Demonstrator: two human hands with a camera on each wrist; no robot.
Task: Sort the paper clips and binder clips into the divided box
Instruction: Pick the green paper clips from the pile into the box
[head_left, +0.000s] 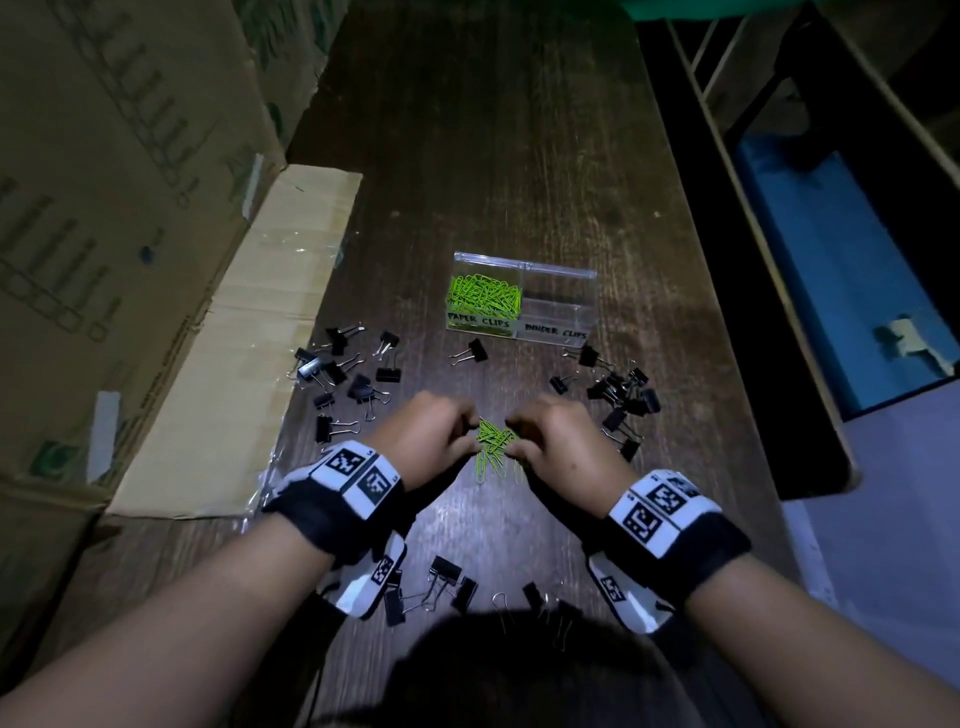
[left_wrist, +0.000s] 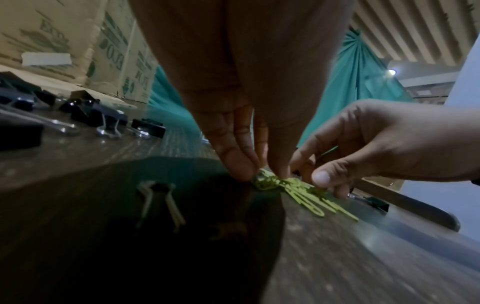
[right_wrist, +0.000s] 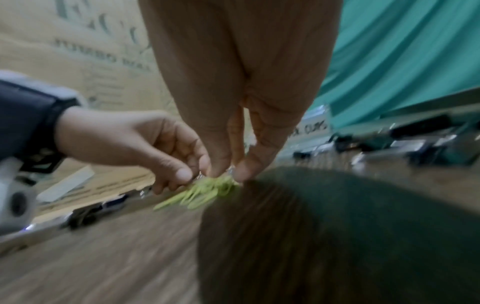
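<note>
A small heap of green paper clips (head_left: 492, 444) lies on the dark wooden table between my two hands. My left hand (head_left: 434, 436) pinches the heap's left side with curled fingertips (left_wrist: 240, 166). My right hand (head_left: 553, 441) pinches its right side, fingertips (right_wrist: 244, 168) down on the clips (right_wrist: 205, 191). Beyond them stands the clear divided box (head_left: 558, 306): the compartment labelled PAPER CLIPS holds several green clips (head_left: 483, 299), the one labelled BINDER CLIPS looks empty. Black binder clips lie scattered on the left (head_left: 343, 374), on the right (head_left: 618, 400) and near my body (head_left: 447, 577).
Large cardboard boxes (head_left: 119, 182) with an open flap (head_left: 260, 322) line the table's left side. The table's right edge (head_left: 727, 312) drops to a dark gap and a shelf with a blue surface (head_left: 831, 270). One binder clip (head_left: 470, 352) sits just before the box.
</note>
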